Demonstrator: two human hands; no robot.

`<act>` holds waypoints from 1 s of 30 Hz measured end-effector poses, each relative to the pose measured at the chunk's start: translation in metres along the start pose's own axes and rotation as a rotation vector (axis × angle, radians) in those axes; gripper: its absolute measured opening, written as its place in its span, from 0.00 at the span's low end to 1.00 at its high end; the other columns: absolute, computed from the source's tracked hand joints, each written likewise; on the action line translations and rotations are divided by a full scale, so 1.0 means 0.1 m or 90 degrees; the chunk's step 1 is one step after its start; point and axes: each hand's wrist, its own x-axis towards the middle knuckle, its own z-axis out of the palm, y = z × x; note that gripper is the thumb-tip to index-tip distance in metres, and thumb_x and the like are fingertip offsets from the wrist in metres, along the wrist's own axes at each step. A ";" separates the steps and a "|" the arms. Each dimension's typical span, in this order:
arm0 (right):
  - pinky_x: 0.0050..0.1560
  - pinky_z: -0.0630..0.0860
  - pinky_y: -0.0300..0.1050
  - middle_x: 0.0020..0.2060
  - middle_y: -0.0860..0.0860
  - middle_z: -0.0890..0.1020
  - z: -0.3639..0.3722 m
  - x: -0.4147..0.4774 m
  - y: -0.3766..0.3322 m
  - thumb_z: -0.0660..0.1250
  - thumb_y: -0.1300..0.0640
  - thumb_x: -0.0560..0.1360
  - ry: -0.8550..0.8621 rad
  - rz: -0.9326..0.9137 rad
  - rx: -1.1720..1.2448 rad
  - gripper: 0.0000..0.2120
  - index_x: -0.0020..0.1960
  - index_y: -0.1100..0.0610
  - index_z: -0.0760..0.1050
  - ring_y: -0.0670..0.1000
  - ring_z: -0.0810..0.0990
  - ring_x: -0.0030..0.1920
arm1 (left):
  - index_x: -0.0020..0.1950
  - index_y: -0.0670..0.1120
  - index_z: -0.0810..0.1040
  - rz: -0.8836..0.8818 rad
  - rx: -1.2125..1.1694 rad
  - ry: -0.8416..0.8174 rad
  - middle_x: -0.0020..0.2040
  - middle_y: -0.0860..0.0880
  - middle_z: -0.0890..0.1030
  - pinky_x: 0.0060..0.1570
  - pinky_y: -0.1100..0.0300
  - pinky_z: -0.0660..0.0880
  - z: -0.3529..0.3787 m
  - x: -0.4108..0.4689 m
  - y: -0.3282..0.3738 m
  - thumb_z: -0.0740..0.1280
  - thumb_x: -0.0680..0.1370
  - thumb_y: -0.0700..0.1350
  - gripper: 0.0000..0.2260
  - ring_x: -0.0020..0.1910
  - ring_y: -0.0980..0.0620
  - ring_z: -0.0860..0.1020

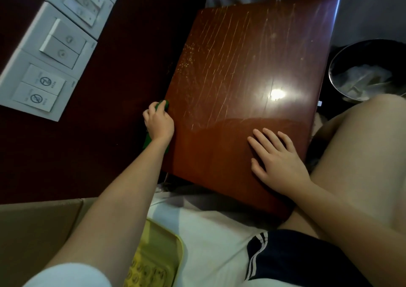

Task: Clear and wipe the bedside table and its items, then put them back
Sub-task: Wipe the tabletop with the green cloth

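The bedside table (237,67) has a glossy reddish-brown top with pale scratch-like streaks and a bright light reflection; nothing stands on it. My left hand (158,122) grips a green cloth (163,104) and holds it against the table's left edge, with more green showing below the wrist. My right hand (276,161) lies flat on the near right part of the top, fingers straight and spread.
A white panel of wall switches (50,45) is mounted on the dark wall at left. A metal waste bin (369,71) with a plastic liner stands right of the table. A yellow tray (158,258) lies on white bedding near me. My bare knee (362,144) is at the right.
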 end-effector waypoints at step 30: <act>0.68 0.54 0.54 0.66 0.58 0.73 0.04 0.00 0.00 0.51 0.47 0.75 -0.003 -0.005 -0.002 0.27 0.67 0.59 0.71 0.59 0.70 0.67 | 0.67 0.44 0.74 0.145 -0.012 -0.023 0.65 0.42 0.72 0.62 0.53 0.65 -0.07 -0.62 -0.23 0.56 0.81 0.39 0.16 0.64 0.43 0.67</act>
